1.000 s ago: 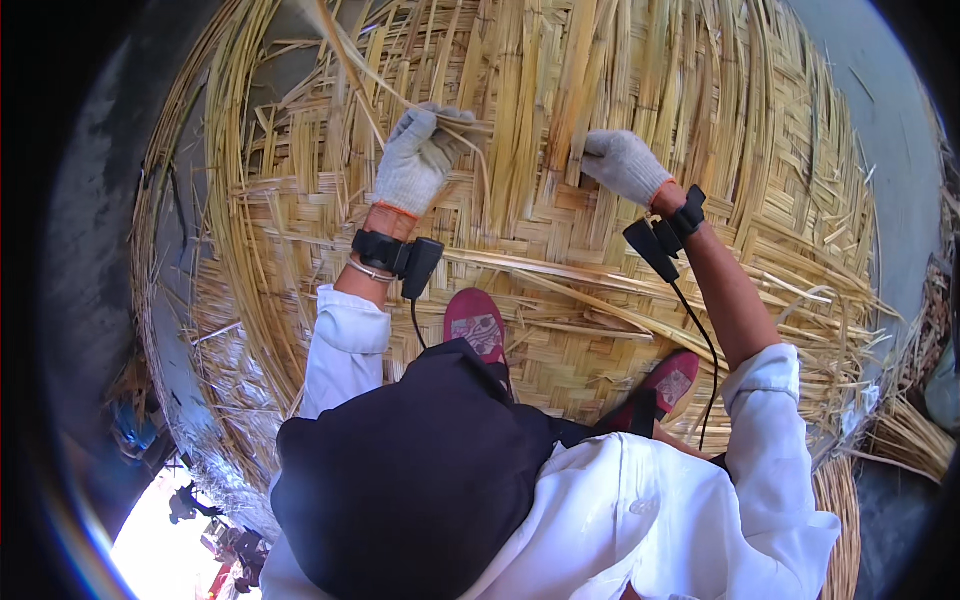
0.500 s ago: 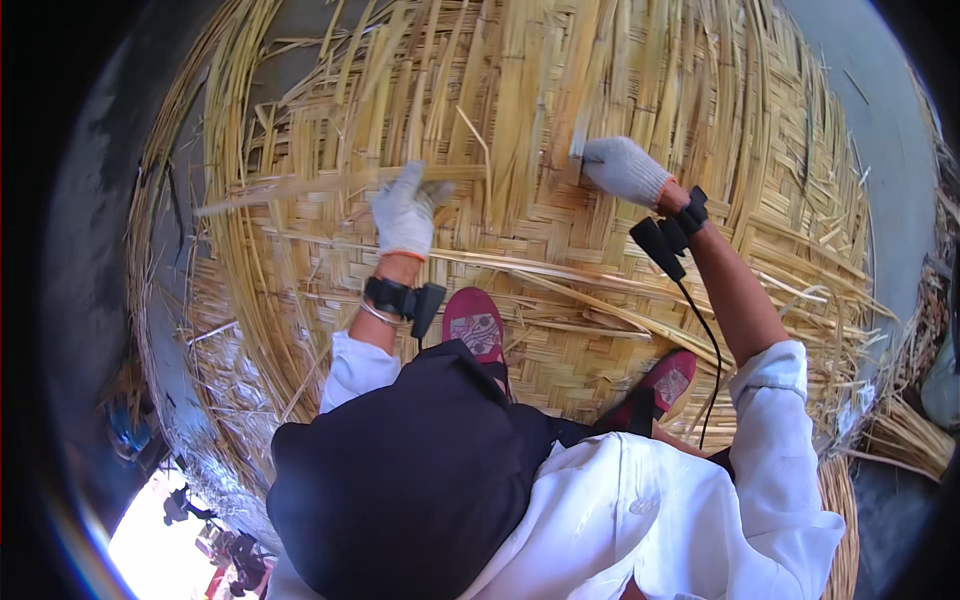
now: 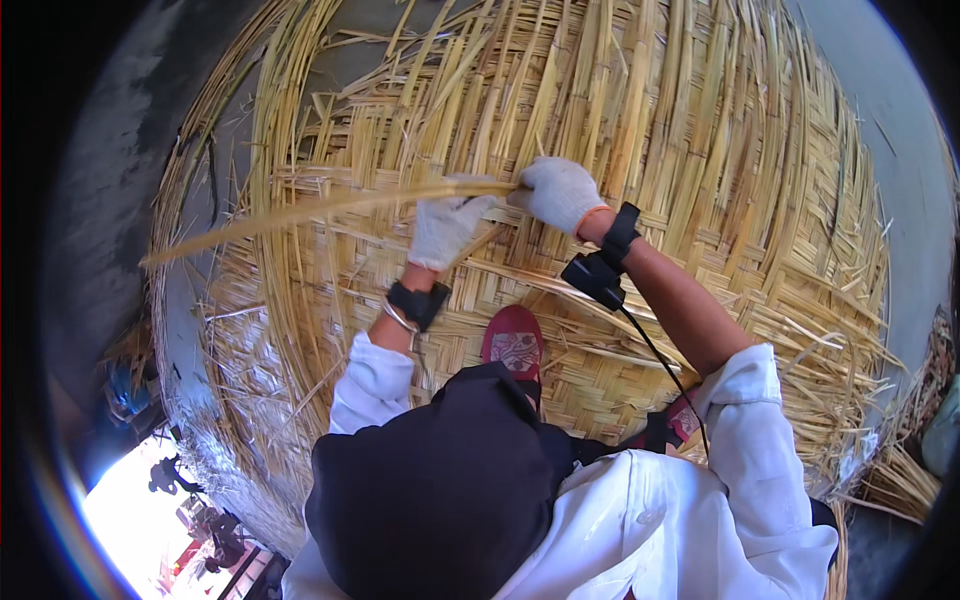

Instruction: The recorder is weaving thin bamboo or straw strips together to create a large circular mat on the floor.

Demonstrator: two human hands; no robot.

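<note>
Closer now to the left hand (image 3: 445, 232) than half a second ago, the right hand (image 3: 562, 193) has its grip pinched on one end of one long strip (image 3: 300, 212) — stretching leftward above one woven mat (image 3: 590, 388). How far the left grip is closed I cannot tell. Two white gloves, two red shoes (image 3: 512, 335) — one wearer.

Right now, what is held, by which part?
A yellow plant strip, by its right end, in the white-gloved right hand; grip of the white-gloved left hand: unclear.
</note>
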